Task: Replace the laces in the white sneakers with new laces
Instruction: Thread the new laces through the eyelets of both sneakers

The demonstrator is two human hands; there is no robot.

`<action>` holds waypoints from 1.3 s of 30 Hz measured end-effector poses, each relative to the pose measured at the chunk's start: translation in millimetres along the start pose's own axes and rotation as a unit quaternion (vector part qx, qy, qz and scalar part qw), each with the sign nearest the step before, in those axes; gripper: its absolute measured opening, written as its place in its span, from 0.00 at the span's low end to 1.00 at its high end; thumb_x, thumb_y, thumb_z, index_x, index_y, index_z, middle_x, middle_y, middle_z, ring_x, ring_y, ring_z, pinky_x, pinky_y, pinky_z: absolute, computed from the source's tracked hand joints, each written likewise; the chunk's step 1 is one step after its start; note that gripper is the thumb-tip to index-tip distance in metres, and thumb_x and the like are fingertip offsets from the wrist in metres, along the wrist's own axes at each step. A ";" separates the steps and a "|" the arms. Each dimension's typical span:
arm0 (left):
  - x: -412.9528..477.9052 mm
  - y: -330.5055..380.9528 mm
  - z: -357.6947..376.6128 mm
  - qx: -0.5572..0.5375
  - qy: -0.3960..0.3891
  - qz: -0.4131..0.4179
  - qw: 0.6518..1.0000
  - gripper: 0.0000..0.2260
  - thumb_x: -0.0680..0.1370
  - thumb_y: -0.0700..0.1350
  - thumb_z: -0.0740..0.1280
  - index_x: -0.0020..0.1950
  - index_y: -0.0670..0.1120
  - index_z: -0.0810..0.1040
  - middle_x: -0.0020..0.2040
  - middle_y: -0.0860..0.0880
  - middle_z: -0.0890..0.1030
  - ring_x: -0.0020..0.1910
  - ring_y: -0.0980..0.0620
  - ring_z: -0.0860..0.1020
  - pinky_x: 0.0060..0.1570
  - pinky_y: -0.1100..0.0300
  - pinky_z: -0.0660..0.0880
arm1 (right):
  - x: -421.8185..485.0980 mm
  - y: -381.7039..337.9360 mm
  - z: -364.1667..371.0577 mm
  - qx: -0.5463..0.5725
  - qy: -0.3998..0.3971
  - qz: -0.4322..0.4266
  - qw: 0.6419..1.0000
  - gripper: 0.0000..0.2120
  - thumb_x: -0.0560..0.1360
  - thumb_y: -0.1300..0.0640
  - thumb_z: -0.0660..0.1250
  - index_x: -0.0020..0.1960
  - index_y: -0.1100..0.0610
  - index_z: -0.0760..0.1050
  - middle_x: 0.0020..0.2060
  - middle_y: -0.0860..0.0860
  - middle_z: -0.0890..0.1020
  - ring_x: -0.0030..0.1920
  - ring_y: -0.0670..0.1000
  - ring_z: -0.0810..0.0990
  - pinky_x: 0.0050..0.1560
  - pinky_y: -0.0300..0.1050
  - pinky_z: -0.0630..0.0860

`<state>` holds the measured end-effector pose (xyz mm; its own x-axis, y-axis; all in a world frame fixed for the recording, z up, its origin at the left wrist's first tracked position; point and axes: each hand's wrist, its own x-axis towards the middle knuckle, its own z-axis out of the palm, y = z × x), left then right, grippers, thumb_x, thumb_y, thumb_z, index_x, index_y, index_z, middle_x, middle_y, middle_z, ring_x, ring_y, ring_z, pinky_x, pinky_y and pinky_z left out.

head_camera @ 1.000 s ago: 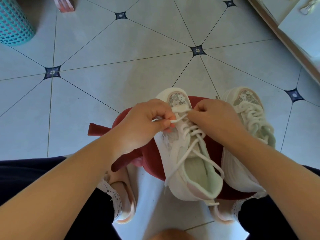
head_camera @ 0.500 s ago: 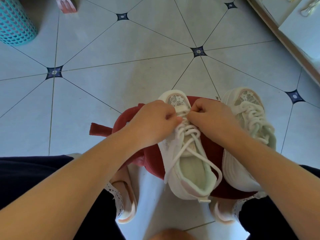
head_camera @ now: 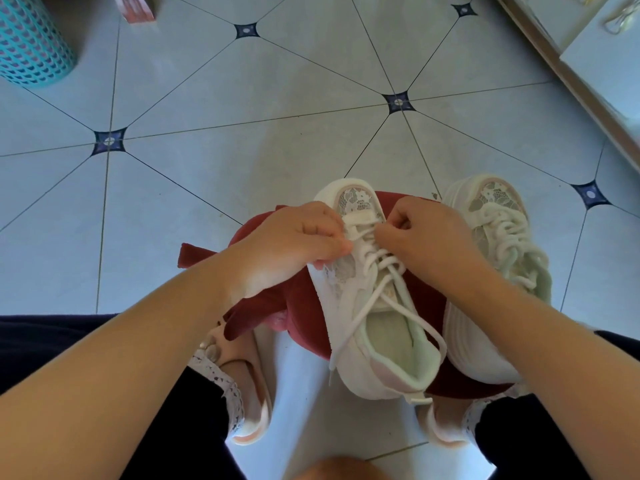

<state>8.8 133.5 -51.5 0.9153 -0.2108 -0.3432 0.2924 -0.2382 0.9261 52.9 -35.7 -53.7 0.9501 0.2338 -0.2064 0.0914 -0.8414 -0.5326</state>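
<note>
Subject: near sneaker (head_camera: 348, 306), toe pointing far, resting on a red cushion (head_camera: 304, 308) on the floor (head_camera: 242, 116). The second sneaker (head_camera: 465, 327) stands just beside it on the right, fully laced with a thicker cord.

Hands: my left hand (head_camera: 294, 242) and right hand (head_camera: 427, 237) sit at the toe-end eyelets, one on each side. The fingers of both are curled and pinch the lace (head_camera: 372, 258) at the lowest crossings. The exact contact under the left thumb is partly hidden.

Change noted: half a second ago my knuckles were closed together over the eyelets. They are now drawn slightly apart, and the straight bar of lace at the toe shows between them. A second ago the left fingers held a short strand out to the side; that strand is now taken in.

Assessment: I judge the slack is being worked at the low rows. Several crossings are in place, and both loose ends trail towards the heel, so the upper eyelets remain to be done.
</note>
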 end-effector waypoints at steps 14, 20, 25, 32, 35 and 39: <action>17.0 4.3 24.4 0.365 0.159 0.073 0.914 0.13 0.79 0.48 0.59 0.44 0.40 0.77 0.42 0.45 0.77 0.43 0.47 0.75 0.44 0.55 0.68 | -0.9 -3.2 -3.3 0.061 -0.033 0.016 0.997 0.06 0.71 0.55 0.67 0.37 0.54 0.73 0.28 0.46 0.74 0.29 0.43 0.70 0.30 0.35 0.65; 8.5 4.9 20.0 0.204 0.099 0.080 0.971 0.05 0.76 0.38 0.65 0.42 0.40 0.79 0.36 0.55 0.73 0.38 0.61 0.72 0.42 0.73 0.65 | 0.7 -6.7 -1.6 0.008 -0.007 0.005 1.000 0.07 0.69 0.52 0.66 0.45 0.52 0.73 0.37 0.46 0.78 0.39 0.46 0.76 0.38 0.43 0.71; 9.9 -2.3 12.0 0.194 0.151 0.004 0.969 0.03 0.76 0.45 0.66 0.44 0.47 0.77 0.37 0.56 0.74 0.37 0.61 0.72 0.37 0.73 0.65 | 2.3 -0.1 -9.7 0.131 -0.066 0.046 0.988 0.04 0.71 0.53 0.69 0.42 0.53 0.76 0.37 0.47 0.81 0.39 0.47 0.77 0.43 0.41 0.72; 4.9 -7.6 14.1 0.215 0.249 0.022 0.944 0.13 0.71 0.46 0.72 0.48 0.51 0.69 0.41 0.55 0.71 0.37 0.60 0.69 0.36 0.71 0.65 | -6.9 12.7 -15.5 0.158 -0.109 0.034 0.981 0.04 0.73 0.51 0.68 0.42 0.51 0.78 0.38 0.48 0.83 0.44 0.49 0.80 0.52 0.45 0.73; 2.9 -3.7 20.3 0.266 0.237 0.073 0.931 0.08 0.72 0.45 0.70 0.44 0.54 0.73 0.39 0.57 0.67 0.38 0.60 0.68 0.38 0.74 0.63 | -8.5 11.1 -16.0 0.153 -0.087 -0.001 0.984 0.02 0.73 0.53 0.68 0.42 0.50 0.78 0.34 0.47 0.80 0.36 0.45 0.76 0.45 0.39 0.72; 5.7 -3.2 24.0 0.324 0.176 0.067 0.927 0.09 0.76 0.42 0.65 0.51 0.54 0.82 0.42 0.56 0.64 0.48 0.55 0.69 0.45 0.65 0.65 | -10.8 7.0 -15.7 0.074 -0.058 -0.082 0.992 0.10 0.76 0.58 0.63 0.48 0.45 0.80 0.36 0.50 0.80 0.34 0.43 0.73 0.36 0.33 0.67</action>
<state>6.5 110.3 -60.2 0.9985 0.0158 -0.0530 0.0457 -0.7753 0.6299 48.0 -51.8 -42.3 0.8843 0.4238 -0.1958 0.1887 -0.7081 -0.6804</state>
